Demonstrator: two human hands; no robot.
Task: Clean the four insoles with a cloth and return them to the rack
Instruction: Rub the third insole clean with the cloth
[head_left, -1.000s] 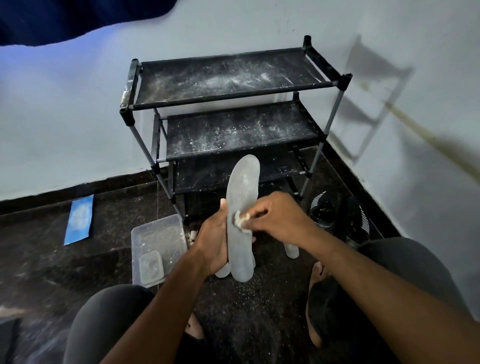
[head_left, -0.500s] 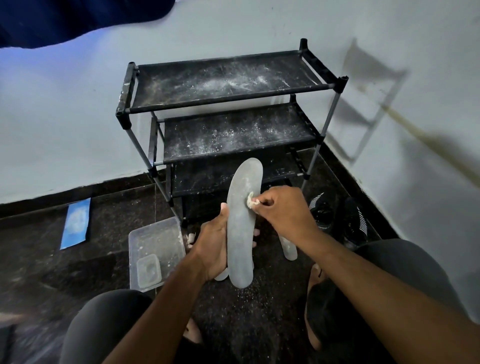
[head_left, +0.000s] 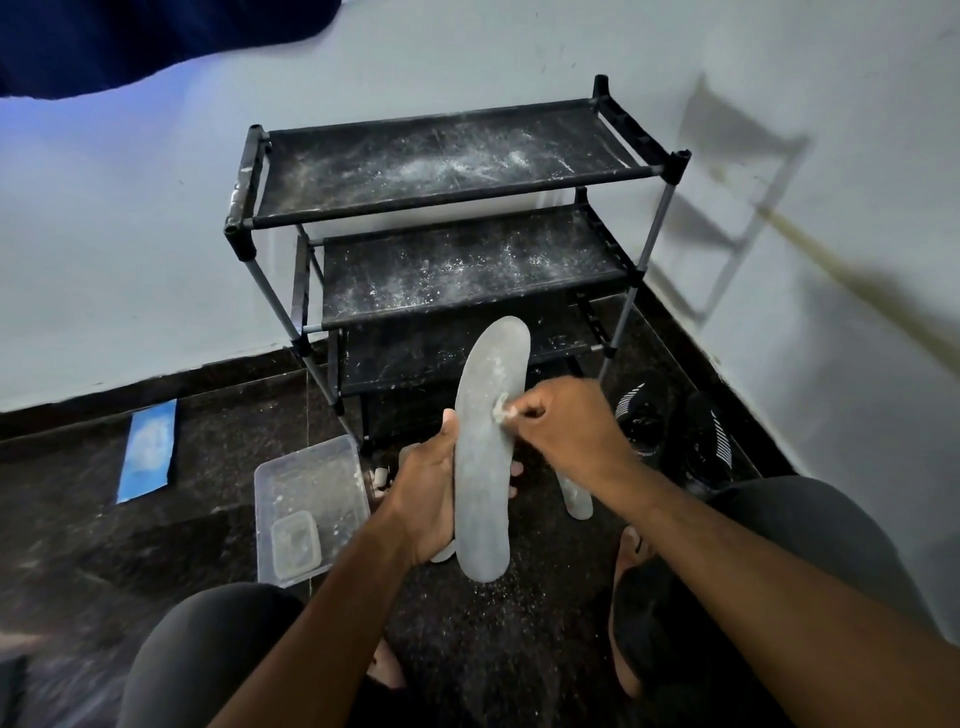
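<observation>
Grey insole (head_left: 485, 457) gripped upright by left hand (head_left: 431, 488); right hand (head_left: 563, 421), pinching cloth wad (head_left: 501, 413), moved toe-ward since earlier frames: wiping mid-course.

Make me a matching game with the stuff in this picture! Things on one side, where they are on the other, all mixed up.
Things:
1. insole
2. cloth
3. plastic tray
4. black shoes

Places:
A. on the floor, right of the rack
B. pinched in the right hand
C. on the floor, left of the hands
D. gripped upright in the left hand

Pairs: 1-D, 2-B, 3-C, 4-A
</observation>
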